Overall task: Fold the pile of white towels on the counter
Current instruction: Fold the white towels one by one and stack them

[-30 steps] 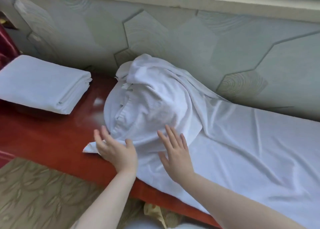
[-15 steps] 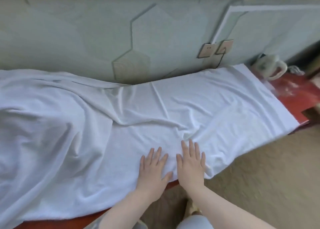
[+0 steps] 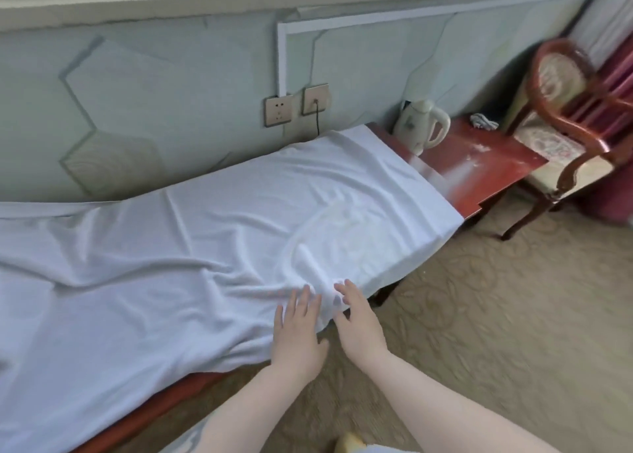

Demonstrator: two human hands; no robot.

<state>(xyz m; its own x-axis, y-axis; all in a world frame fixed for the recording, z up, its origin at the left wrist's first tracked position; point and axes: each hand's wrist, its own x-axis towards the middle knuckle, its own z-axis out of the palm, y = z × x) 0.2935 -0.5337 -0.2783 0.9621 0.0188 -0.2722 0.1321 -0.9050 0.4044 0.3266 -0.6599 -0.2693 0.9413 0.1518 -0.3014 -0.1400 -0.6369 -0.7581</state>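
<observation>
Towel (image 3: 205, 247) spread along tabletop (image 3: 479, 164), long axis left–right. Left hand (image 3: 298, 336) and right hand (image 3: 359, 325) flat at near hem, fingers apart; right seems nearer the free end.

Both forearms are bare, with perhaps a faint marking on the left.

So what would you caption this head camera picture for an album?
Both hands, left hand and right hand, flat at the near edge of a white towel spread along a red counter.
</observation>
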